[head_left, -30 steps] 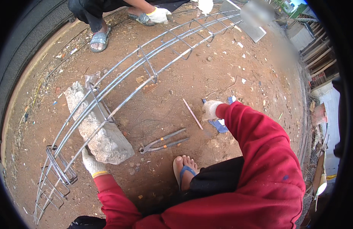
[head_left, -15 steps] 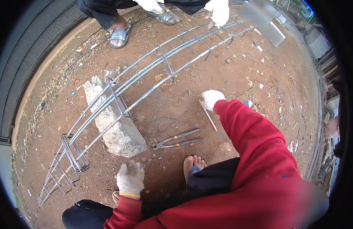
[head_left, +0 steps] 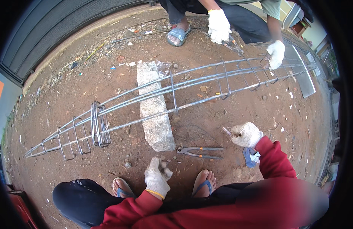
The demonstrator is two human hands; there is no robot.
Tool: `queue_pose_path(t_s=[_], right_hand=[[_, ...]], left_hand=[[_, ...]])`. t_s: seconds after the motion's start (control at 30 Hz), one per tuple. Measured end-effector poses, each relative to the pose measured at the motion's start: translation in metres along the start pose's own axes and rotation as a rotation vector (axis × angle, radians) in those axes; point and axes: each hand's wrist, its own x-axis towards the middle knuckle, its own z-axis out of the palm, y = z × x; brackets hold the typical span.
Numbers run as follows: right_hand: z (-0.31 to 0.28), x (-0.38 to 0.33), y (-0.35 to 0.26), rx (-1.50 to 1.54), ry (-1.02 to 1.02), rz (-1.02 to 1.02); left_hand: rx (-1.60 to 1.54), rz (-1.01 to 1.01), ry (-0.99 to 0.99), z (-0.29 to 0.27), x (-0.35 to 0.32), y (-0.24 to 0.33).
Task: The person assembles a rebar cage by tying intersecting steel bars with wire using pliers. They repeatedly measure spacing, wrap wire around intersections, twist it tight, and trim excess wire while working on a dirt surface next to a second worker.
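My gloved left hand [head_left: 157,177] hangs over the ground before my feet, its fingers half curled and apart, with nothing seen in it. Farther right, my gloved right hand [head_left: 247,134] pinches a thin pale stick-like piece [head_left: 226,131], whose kind I cannot make out. Between the hands lies a pair of end-cutting pincers [head_left: 199,152] with orange bands on its handles. Beyond them, a long rebar cage [head_left: 136,101] with square stirrups rests across a rough concrete block [head_left: 157,129]. Several stirrups [head_left: 99,124] are bunched together left of the block.
Across the cage a co-worker crouches; one gloved hand [head_left: 219,26] holds pliers [head_left: 234,45], the other [head_left: 275,54] is at the bars. A flat grey board [head_left: 304,82] lies under the cage's right end. Blue cloth [head_left: 250,157] lies beside my right sleeve. A dark ribbed gate [head_left: 43,34] stands far left.
My view has turned. My right hand has drawn nearer, still holding the thin piece. The fingers of my left hand have gone from outstretched to half curled.
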Motion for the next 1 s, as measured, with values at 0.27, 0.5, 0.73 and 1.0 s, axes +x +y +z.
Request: queue_pose_path(t_s=[0.27,0.5,0.73,1.0], right_hand=[[-0.049,0.046,-0.134,-0.521,0.359,-0.855],[-0.059,0.101,-0.178,0.428,0.147,-0.397],[-0.087,0.187,-0.2,0.283,-0.157,-0.606],[-0.073,0.245,-0.198,-0.103,-0.236,-0.63]], left_hand=[[0.804,0.081,-1.029,0.032,-0.062,0.032],[0.534,0.39,-0.655,0.052,-0.062,0.044],[0.337,0.67,-0.533,0.069,-0.043,0.056],[-0.272,0.739,0.053,0.043,0.017,0.07]])
